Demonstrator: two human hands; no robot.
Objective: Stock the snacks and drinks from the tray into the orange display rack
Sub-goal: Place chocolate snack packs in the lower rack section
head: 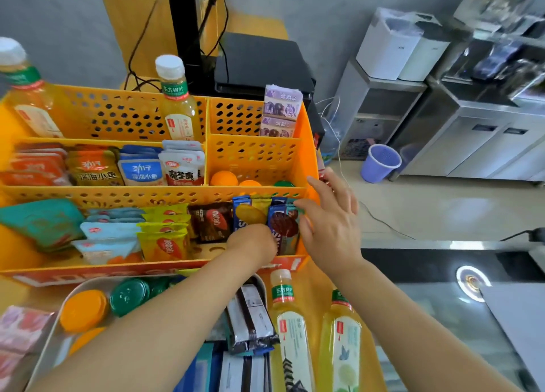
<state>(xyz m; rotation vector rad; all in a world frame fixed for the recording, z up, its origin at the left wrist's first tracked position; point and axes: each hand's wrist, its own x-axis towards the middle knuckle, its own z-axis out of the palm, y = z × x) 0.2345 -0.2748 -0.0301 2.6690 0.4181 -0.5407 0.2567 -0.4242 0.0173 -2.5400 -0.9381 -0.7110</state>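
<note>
Reaching into the front right compartment of the orange perforated plastic display rack [256,155], the left hand [253,244] is curled among the upright blue biscuit packets [283,229]; whether it grips one, I cannot tell. Right hand [330,223] is released, fingers spread, touching the rack's right front corner beside the packets. Grey plastic tray [262,282] sits against the rack's front edge, holding dark wrapped bars [250,315] and orange and green bottle caps [129,295]. Two yellow tea bottles [342,344] lie at the tray's right edge.

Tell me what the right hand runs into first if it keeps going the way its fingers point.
Probably the rack's orange right wall: the right hand hovers open, fingers aimed up-left toward it. Depth is unclear, so it might pass above.
</note>
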